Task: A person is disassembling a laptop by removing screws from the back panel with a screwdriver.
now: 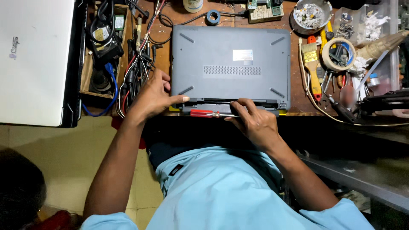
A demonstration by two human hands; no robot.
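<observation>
Head view: the right hand (251,121) pinches a red-handled screwdriver (208,113) lying crosswise, handle toward the left hand. The left hand (153,97) (fingers spread) presses the upturned grey laptop (230,64) on the counter (298,102).

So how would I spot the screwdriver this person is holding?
Find the grey laptop lying upside down on the bench. Along its near edge, the right hand holds the screwdriver, the only tool there with a red handle.

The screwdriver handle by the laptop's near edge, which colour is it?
Red; the screwdriver shows clearly in the head view.
</observation>
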